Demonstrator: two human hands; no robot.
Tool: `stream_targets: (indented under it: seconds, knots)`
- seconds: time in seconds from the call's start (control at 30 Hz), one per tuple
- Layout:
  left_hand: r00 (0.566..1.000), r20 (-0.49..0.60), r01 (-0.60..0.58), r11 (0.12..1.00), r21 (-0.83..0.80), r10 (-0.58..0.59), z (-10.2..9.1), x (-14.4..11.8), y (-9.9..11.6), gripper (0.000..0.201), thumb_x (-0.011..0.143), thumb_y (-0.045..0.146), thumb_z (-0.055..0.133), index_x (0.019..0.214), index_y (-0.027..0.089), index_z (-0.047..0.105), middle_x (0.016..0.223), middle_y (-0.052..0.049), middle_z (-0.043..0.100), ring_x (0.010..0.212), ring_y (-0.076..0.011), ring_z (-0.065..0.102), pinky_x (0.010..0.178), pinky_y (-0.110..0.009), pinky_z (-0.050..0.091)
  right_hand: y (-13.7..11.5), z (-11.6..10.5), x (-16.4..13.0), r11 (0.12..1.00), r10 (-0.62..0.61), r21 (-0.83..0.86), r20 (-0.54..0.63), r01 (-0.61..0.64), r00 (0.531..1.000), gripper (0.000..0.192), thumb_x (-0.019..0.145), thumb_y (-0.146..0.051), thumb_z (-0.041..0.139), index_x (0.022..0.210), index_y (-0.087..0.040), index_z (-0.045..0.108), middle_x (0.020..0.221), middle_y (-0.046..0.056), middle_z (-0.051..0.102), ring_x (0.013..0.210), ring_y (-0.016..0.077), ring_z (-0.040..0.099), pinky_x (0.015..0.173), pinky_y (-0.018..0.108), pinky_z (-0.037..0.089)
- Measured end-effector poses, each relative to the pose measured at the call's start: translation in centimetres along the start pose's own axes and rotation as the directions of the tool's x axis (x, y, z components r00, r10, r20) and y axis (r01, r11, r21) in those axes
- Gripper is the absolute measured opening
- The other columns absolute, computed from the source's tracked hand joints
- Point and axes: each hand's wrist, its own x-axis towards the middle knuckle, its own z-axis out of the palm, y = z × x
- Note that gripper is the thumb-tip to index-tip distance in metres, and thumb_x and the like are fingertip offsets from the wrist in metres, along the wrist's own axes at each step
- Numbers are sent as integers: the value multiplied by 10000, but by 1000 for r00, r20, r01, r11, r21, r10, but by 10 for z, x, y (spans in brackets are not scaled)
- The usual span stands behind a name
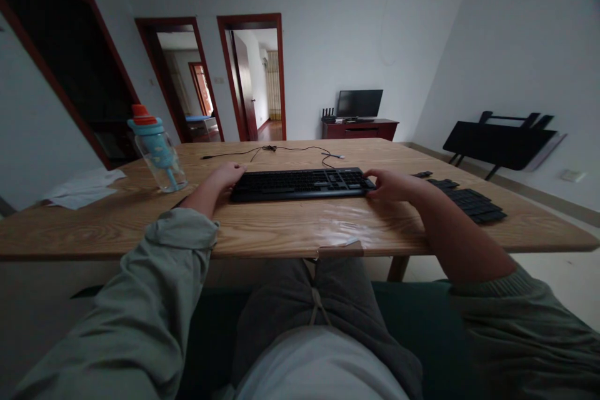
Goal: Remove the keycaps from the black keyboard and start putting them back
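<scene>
A black keyboard (300, 184) lies across the wooden table (281, 225) in front of me. My left hand (228, 175) grips its left end, the fingers partly hidden behind the corner. At the right end my right hand (387, 184) holds the edge, with thumb and fingers closed around it. A thin black cable (300, 149) runs over the table behind the keyboard, with a small bundle in it. To the right of my right hand lie several flat black pieces (475, 203) in a cluster; their kind is hard to make out.
On the left stands a clear bottle (162, 159) with a red and blue lid, beside crumpled white paper (84, 189). Clear tape (342, 225) covers part of the table near its front edge. A folded black table (504, 142) leans by the right wall; a monitor (360, 104) stands at the back.
</scene>
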Motion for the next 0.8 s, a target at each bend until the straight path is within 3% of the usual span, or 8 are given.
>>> stream_targets:
  seconds: [0.1,0.2,0.3,0.4,0.57,0.67,0.8]
  knots:
    - [999,6,-39,999,6,39,5,-1,6,379,904,500,501,855,176,692,680,-64,657,567,-194,590,514,-279,433,-4,6,-25,999,2,-42,-113,-7,994,590,783,-340,718,1348,-204,612,1008,121,744,844,282,690,750,370,508]
    - [994,40,-100,995,0,100,7,-6,11,367,907,476,502,871,179,713,698,-61,679,593,-198,605,524,-281,440,-10,22,-72,994,-109,-12,-222,109,969,566,859,-446,633,1384,-238,592,1186,145,705,1003,298,679,852,399,525]
    - [990,28,-141,990,-2,141,8,-11,15,328,878,447,554,908,178,738,785,-73,725,640,-205,632,572,-288,465,-7,44,-129,960,-249,90,-162,265,955,500,909,-533,536,1349,-313,625,1336,130,641,1119,285,653,937,415,535]
    - [988,20,-153,987,-41,154,8,-12,13,296,848,413,592,924,175,751,901,-86,754,731,-215,662,665,-301,510,11,56,-171,928,-308,164,-164,334,937,422,902,-550,528,1255,-381,689,1443,95,573,1252,297,596,1039,459,508]
    - [983,52,-174,983,-60,177,9,-6,8,264,854,363,598,936,153,737,992,-83,758,847,-201,668,777,-288,530,64,33,-187,948,-138,249,-245,200,960,336,866,-563,569,1135,-440,727,1301,86,673,1236,323,611,980,494,551]
    - [988,51,-143,988,-60,146,9,-6,8,280,858,369,604,983,149,724,969,-73,756,832,-202,667,723,-274,531,98,5,-177,965,16,248,-382,86,924,288,833,-538,613,1070,-430,738,1245,102,696,1191,335,629,923,497,552]
    - [993,54,-105,992,-65,109,9,-9,9,300,864,380,585,1025,166,721,931,-68,749,782,-209,667,609,-265,507,136,-24,-164,940,222,330,-411,-83,884,270,798,-454,635,1007,-326,748,1192,161,711,1063,331,680,889,487,523]
